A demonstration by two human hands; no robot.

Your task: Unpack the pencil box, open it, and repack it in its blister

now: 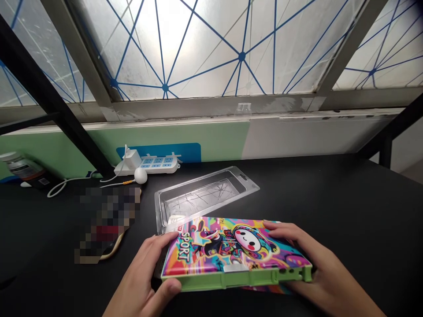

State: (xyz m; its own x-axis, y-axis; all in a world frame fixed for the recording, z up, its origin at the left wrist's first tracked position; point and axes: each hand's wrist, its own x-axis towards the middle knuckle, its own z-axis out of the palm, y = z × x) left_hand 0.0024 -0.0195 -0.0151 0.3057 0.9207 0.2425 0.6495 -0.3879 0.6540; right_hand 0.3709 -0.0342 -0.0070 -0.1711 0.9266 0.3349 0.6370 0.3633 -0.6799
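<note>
Between my two hands is a pencil case (211, 251) with a bright cartoon lid marked SPORT and a light green side facing me. My left hand (147, 268) grips its left end, thumb against the green side and fingers on the top edge. Around the right end, my right hand (317, 259) has its fingers on the lid, its thumb partly hidden underneath. Another colourful printed piece shows below the case's lower right edge. Just behind the case, a clear plastic blister tray (208, 193) lies on the black table, its near edge partly covered by the case.
A white power strip (158, 164) with a plug and cables stands against the wall. Left of the tray lies a blurred-out dark item (110, 224). A bottle (24, 169) leans at the far left. Black metal posts (56, 97) rise at both sides before the window.
</note>
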